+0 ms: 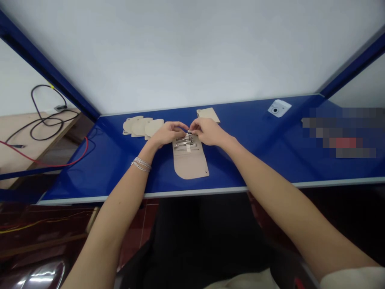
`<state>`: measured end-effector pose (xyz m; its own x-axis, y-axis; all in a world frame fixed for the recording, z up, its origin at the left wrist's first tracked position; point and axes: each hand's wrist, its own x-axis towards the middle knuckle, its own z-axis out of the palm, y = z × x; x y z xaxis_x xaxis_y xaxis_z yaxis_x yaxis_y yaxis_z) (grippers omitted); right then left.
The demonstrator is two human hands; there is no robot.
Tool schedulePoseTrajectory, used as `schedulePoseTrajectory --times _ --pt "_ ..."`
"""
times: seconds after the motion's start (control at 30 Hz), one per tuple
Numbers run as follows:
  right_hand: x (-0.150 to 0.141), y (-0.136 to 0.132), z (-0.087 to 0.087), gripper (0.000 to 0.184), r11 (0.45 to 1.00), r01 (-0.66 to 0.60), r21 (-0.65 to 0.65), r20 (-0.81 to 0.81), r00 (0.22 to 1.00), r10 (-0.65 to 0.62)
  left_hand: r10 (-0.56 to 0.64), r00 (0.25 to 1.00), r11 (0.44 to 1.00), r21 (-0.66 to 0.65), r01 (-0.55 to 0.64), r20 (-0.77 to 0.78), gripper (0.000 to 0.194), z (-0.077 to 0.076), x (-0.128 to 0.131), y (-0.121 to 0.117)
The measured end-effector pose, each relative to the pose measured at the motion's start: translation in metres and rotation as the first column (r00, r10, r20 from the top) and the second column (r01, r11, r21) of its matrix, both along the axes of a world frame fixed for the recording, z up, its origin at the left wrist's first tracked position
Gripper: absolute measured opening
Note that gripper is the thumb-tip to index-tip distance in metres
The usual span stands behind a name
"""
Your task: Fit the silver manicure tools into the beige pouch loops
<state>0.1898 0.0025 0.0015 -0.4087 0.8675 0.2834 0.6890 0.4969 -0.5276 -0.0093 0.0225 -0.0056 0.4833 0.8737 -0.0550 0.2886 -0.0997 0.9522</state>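
At a glossy blue workbench [255, 160], what do the hands have? — The right hand [207, 131] pinches a small dark piece [189, 131] atop an open beige leatherette manicure case [191, 166]; whether the curled left hand [168, 134] grips anything, I can't tell. How will it handle? — Light and floppy; take the stiff, slick steel tools [184, 141] by their shanks.

Logged from my station: one beige leather-look manicure case [190, 165], lying open and flat on its back, rounded flap nearest me. Contents: several slim steel tools [184, 142], side by side crosswise, crossed by a pale strap [188, 148].
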Motion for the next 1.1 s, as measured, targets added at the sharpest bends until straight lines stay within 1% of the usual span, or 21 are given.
schedulePoseTrajectory --times 0.17,0.4,0.57,0.87,1.1 --pt "-0.0006 0.0010 -0.0009 0.016 0.999 -0.034 -0.019 -0.036 0.999 0.033 -0.007 1.000 1.000 -0.007 0.007 -0.002 0.028 0.0008 0.0008 -0.0009" --pt "0.0007 0.0015 -0.0040 0.019 0.995 -0.090 0.036 -0.017 0.996 0.091 -0.014 1.000 1.000 -0.003 0.014 0.003 0.028 0.0014 0.0012 -0.0011" --pt "0.0014 0.0014 -0.0037 0.019 0.994 -0.109 0.026 -0.033 0.993 0.109 -0.029 1.000 1.000 -0.009 0.029 0.013 0.028 -0.0003 0.0004 0.0004" --pt "0.0007 -0.0004 -0.0008 0.019 0.994 -0.108 0.027 -0.023 0.994 0.108 -0.022 1.000 1.000 -0.007 0.022 0.010 0.028 -0.0004 0.0009 0.0012" --pt "0.0003 0.0002 -0.0021 0.017 0.994 -0.102 0.033 -0.001 0.995 0.102 -0.020 1.000 1.000 -0.014 0.021 0.017 0.026 -0.0024 0.0008 0.0027"
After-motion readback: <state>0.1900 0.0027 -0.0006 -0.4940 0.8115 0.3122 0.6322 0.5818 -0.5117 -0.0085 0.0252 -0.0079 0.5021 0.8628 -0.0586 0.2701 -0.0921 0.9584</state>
